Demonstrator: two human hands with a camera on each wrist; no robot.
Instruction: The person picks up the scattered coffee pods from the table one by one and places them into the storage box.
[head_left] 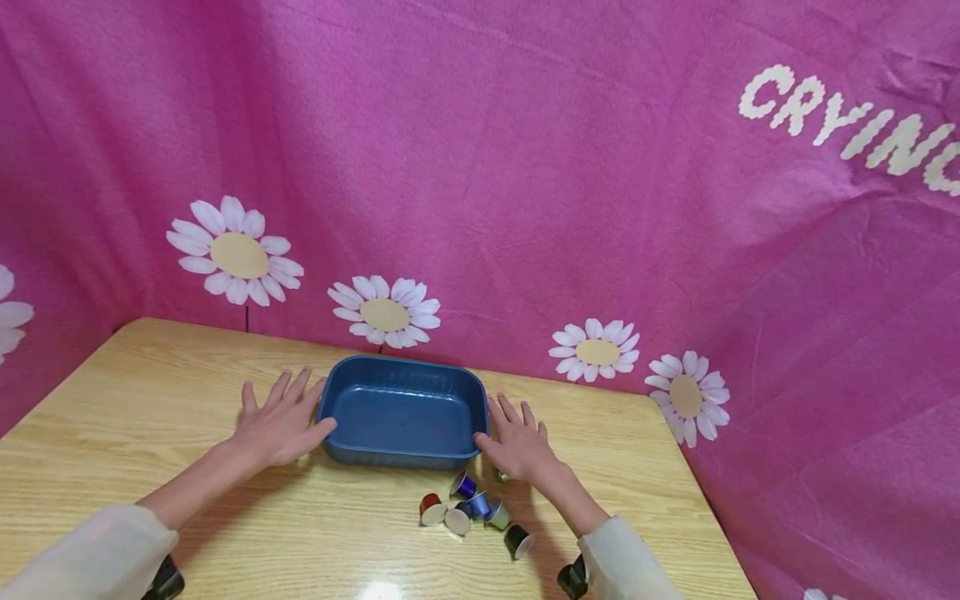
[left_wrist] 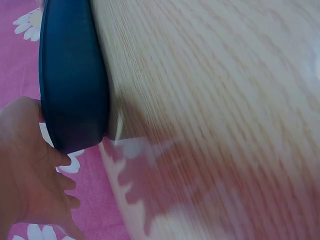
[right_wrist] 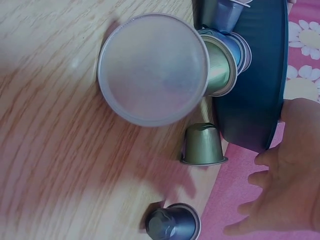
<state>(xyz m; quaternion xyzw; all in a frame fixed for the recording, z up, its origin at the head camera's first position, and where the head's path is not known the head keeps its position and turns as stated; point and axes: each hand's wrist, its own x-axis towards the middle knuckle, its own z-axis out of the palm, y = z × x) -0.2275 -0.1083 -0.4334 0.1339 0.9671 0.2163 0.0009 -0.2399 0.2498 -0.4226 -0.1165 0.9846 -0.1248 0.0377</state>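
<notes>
A dark blue rectangular plastic tub [head_left: 405, 457] stands on the wooden table. My left hand [head_left: 279, 429] lies against its left end, fingers spread and thumb at the rim. At the right end my right hand [head_left: 521, 446] has its fingers outstretched and its thumb at the near corner of the rim. Several coffee capsules lie in front of the tub: a red one [head_left: 432, 509], a purple one [head_left: 463, 485], a light blue one [head_left: 479, 504], a green one [head_left: 498, 515] and a black one [head_left: 518, 542]. Another green capsule [right_wrist: 202, 145] lies near my right hand, mostly hidden in the head view.
The light wood table [head_left: 300, 542] meets a pink cloth [head_left: 480, 183] with daisies behind and to the right. Close to the right wrist camera, a capsule's pale round lid [right_wrist: 152, 70] covers part of the view. A dark capsule [right_wrist: 172, 222] lies below the green one there.
</notes>
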